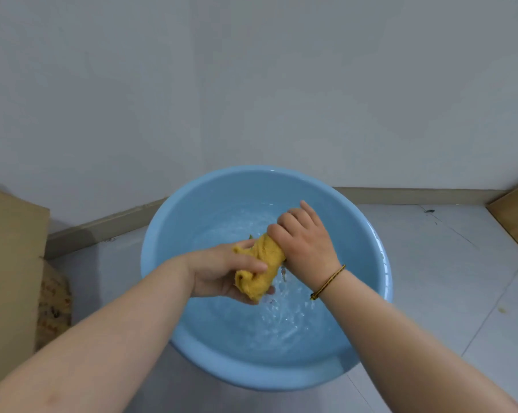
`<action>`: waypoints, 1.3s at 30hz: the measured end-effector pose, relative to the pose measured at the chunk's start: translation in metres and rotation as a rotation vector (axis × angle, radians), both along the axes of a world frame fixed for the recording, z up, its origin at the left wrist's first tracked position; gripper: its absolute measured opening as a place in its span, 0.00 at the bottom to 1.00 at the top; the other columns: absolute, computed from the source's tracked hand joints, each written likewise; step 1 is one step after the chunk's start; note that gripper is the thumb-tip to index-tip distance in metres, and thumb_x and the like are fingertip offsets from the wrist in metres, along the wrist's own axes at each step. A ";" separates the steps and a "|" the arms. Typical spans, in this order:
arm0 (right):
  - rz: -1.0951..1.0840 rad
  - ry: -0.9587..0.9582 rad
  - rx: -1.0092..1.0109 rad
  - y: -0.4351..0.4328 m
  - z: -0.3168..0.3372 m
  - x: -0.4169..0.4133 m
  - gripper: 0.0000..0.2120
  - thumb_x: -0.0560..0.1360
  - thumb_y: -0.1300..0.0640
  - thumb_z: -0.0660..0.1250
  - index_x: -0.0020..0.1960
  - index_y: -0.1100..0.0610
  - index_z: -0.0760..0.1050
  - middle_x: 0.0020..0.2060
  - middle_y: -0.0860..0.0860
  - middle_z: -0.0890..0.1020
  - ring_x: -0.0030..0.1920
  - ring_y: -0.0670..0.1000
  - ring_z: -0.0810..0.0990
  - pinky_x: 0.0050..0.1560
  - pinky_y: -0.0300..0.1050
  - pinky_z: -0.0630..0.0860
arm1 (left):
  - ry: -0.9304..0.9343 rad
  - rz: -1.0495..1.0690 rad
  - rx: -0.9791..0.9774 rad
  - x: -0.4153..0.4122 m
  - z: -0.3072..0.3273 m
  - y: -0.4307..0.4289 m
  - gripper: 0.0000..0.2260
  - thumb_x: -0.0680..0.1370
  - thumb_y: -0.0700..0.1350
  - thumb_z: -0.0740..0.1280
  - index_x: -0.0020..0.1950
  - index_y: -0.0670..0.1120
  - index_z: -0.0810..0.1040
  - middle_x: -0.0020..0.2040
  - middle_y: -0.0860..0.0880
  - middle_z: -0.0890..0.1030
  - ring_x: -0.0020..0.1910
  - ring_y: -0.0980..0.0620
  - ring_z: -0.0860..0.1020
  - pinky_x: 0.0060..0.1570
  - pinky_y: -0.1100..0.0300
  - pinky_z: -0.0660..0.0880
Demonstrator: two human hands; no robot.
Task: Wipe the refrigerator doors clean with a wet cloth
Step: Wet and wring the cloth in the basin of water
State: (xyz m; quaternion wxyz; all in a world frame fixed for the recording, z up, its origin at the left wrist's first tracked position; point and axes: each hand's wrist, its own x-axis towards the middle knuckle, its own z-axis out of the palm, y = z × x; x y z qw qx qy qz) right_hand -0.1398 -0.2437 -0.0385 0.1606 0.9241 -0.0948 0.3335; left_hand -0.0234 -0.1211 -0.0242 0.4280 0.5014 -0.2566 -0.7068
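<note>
Both hands were on the yellow cloth point(259, 263), bunched up into a thick roll and held right over a light blue plastic basin point(162, 234) with shallow water in the bottom. The left hand point(222, 272) had its fingers and thumb wrapped around the near end, and the right hand point(303, 236) was clamped over the far end from above, knuckles up. There was a thin braided bracelet point(329, 281) on the right wrist. The basin sat on a pale tiled floor point(430, 278) near a white wall point(251, 84), with a cardboard box point(10, 263) off to the left.
</note>
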 end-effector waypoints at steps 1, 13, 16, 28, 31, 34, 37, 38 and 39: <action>0.036 0.048 -0.020 -0.002 0.001 0.002 0.10 0.62 0.64 0.66 0.39 0.56 0.69 0.31 0.51 0.78 0.35 0.53 0.74 0.47 0.45 0.69 | -0.141 -0.100 0.019 -0.004 0.000 0.001 0.13 0.69 0.39 0.70 0.51 0.49 0.73 0.41 0.50 0.80 0.38 0.55 0.80 0.29 0.64 0.76; -0.163 0.744 0.231 0.010 0.016 0.007 0.21 0.77 0.64 0.55 0.69 0.54 0.60 0.57 0.51 0.74 0.55 0.55 0.73 0.28 0.39 0.56 | -0.986 0.009 0.091 -0.032 -0.010 -0.015 0.13 0.70 0.45 0.72 0.37 0.49 0.67 0.37 0.53 0.72 0.42 0.51 0.74 0.34 0.63 0.70; -0.275 0.775 0.388 0.016 0.018 0.013 0.12 0.76 0.63 0.56 0.59 0.56 0.69 0.51 0.52 0.78 0.50 0.55 0.77 0.32 0.42 0.63 | -1.491 -0.021 0.089 -0.024 -0.011 -0.017 0.09 0.72 0.44 0.66 0.48 0.47 0.68 0.43 0.50 0.75 0.48 0.46 0.76 0.37 0.61 0.66; -0.174 0.904 1.697 0.013 0.022 -0.006 0.19 0.64 0.49 0.73 0.46 0.63 0.78 0.25 0.46 0.79 0.33 0.48 0.76 0.34 0.37 0.69 | -2.134 -0.184 -0.592 -0.008 -0.019 -0.009 0.19 0.38 0.46 0.78 0.23 0.46 0.74 0.19 0.51 0.71 0.16 0.53 0.70 0.18 0.72 0.58; -0.286 0.845 1.546 0.013 0.028 -0.002 0.09 0.69 0.52 0.71 0.40 0.58 0.77 0.27 0.47 0.77 0.26 0.45 0.74 0.27 0.33 0.69 | -2.012 -0.160 -0.443 -0.014 -0.013 -0.012 0.24 0.49 0.56 0.78 0.41 0.49 0.80 0.39 0.50 0.80 0.41 0.52 0.79 0.43 0.64 0.68; -0.418 0.764 1.145 0.014 0.027 -0.002 0.08 0.69 0.53 0.69 0.40 0.55 0.72 0.35 0.50 0.76 0.36 0.51 0.75 0.31 0.37 0.68 | -1.593 -0.117 0.109 -0.013 -0.011 -0.008 0.40 0.66 0.57 0.73 0.73 0.54 0.57 0.74 0.48 0.55 0.72 0.45 0.55 0.69 0.54 0.53; -0.457 0.566 0.545 0.019 0.016 -0.005 0.09 0.69 0.56 0.67 0.48 0.54 0.73 0.42 0.50 0.79 0.43 0.54 0.79 0.26 0.37 0.56 | -0.734 0.215 0.226 -0.012 -0.002 0.001 0.35 0.71 0.57 0.69 0.73 0.55 0.55 0.74 0.49 0.53 0.73 0.46 0.56 0.68 0.53 0.58; -0.408 0.443 0.345 0.019 0.011 -0.006 0.12 0.62 0.57 0.72 0.45 0.55 0.75 0.36 0.50 0.80 0.38 0.53 0.79 0.25 0.35 0.52 | -0.404 0.337 0.237 -0.013 0.002 0.000 0.27 0.72 0.58 0.66 0.69 0.55 0.62 0.71 0.49 0.60 0.69 0.46 0.63 0.66 0.53 0.62; -0.362 0.334 0.221 0.018 0.004 -0.006 0.16 0.53 0.58 0.76 0.39 0.55 0.76 0.29 0.49 0.78 0.31 0.52 0.77 0.25 0.36 0.52 | -0.175 0.456 0.245 -0.016 0.004 -0.003 0.18 0.73 0.58 0.65 0.60 0.54 0.69 0.64 0.48 0.67 0.62 0.45 0.70 0.61 0.53 0.66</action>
